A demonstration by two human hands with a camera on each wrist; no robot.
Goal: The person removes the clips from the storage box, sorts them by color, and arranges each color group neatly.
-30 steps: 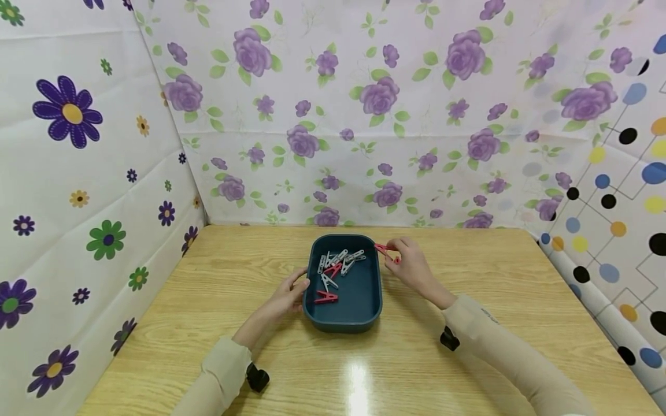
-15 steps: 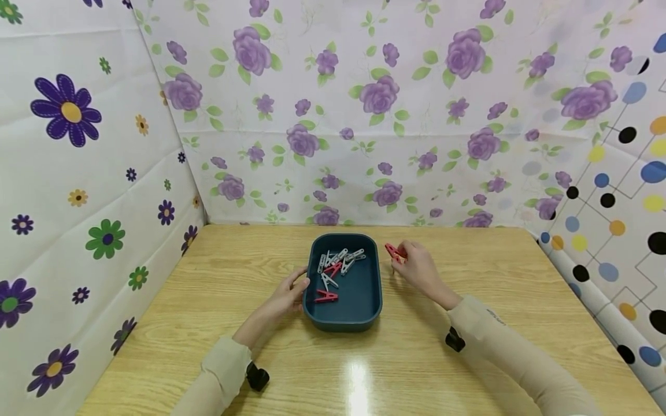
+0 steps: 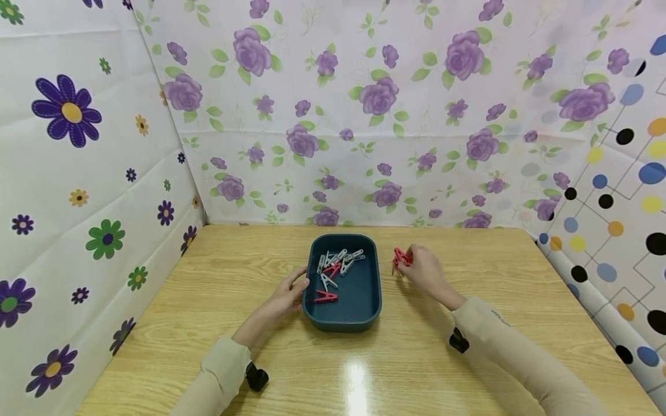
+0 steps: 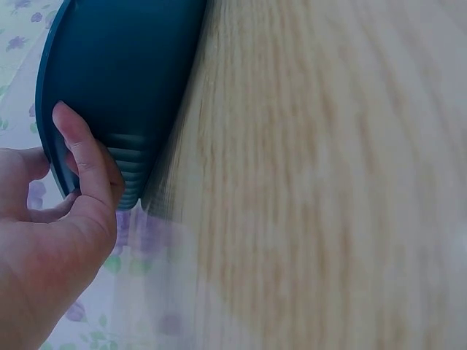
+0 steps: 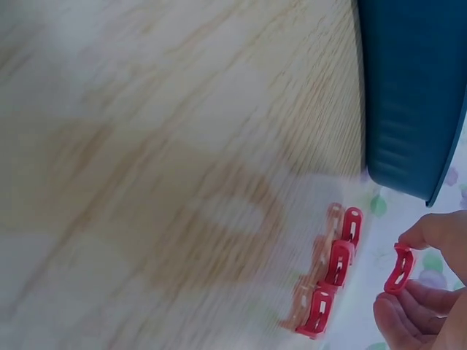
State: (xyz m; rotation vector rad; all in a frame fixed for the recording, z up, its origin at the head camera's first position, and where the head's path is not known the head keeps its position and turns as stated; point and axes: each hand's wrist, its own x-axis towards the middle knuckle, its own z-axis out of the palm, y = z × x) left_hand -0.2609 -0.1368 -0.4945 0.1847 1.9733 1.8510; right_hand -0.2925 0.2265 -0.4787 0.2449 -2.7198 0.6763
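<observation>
My left hand (image 3: 290, 292) grips the left wall of a dark teal plastic basin (image 3: 347, 321), thumb over the rim and fingers against the outside. In the basin lie several white clothespins (image 3: 326, 282) and red clothespins (image 3: 326, 297), mostly in its left and far parts. To the right of the basin, my right hand (image 3: 425, 270) pinches a red clothespin (image 5: 400, 270) between thumb and fingers. Beside that hand, in the right wrist view, more red clothespins (image 5: 338, 262) sit in a row on the table; their exact number is hard to tell.
The wooden table (image 3: 234, 254) is glossy and reflects light near its front. Flower-printed cloth (image 3: 333, 144) hangs behind it, and patterned cloths cover the left and right sides. A black wrist camera (image 3: 256, 377) is strapped to the left wrist.
My right hand has moved right, away from the basin's rim, and carries the red clothespin to the red ones on the table. My left hand and the basin stay in place.
</observation>
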